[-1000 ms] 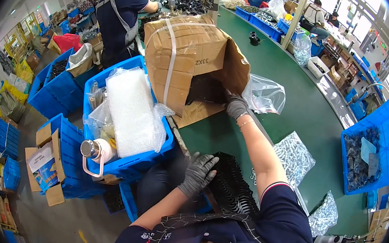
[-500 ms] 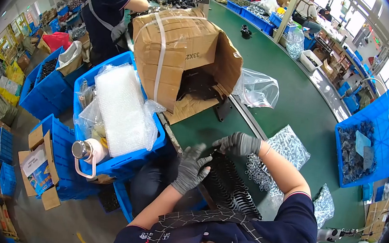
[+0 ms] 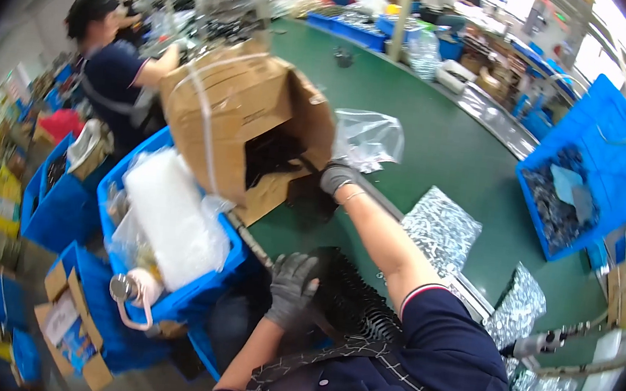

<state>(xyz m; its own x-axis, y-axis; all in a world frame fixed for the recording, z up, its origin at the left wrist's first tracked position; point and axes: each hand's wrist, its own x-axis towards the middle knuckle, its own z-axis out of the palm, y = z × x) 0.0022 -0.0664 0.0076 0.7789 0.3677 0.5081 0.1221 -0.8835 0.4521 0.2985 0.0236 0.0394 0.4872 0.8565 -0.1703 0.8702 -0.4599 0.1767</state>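
Note:
My right hand (image 3: 338,179), in a grey glove, reaches out to the open mouth of a cardboard box (image 3: 228,145) lying on its side. Its fingers are mostly hidden at the box's edge, next to a dark part (image 3: 311,198), so any grip is unclear. Dark flat pieces (image 3: 275,153) lie inside the box. My left hand (image 3: 292,289), gloved too, is open with its fingers extended, beside a row of black ribbed parts (image 3: 366,308) in front of me. Blur softens the details of these parts.
A blue tote (image 3: 193,286) with bubble wrap (image 3: 173,219) and a bottle (image 3: 137,288) stands at left. Right of my arm lie a bag of small metal parts (image 3: 443,228) and a tilted blue bin (image 3: 589,148). A co-worker (image 3: 116,72) stands far left.
My right hand has left the black parts and moved away to the box mouth. The left hand stays near the parts, lower down. The view has shifted, and the co-worker has turned.

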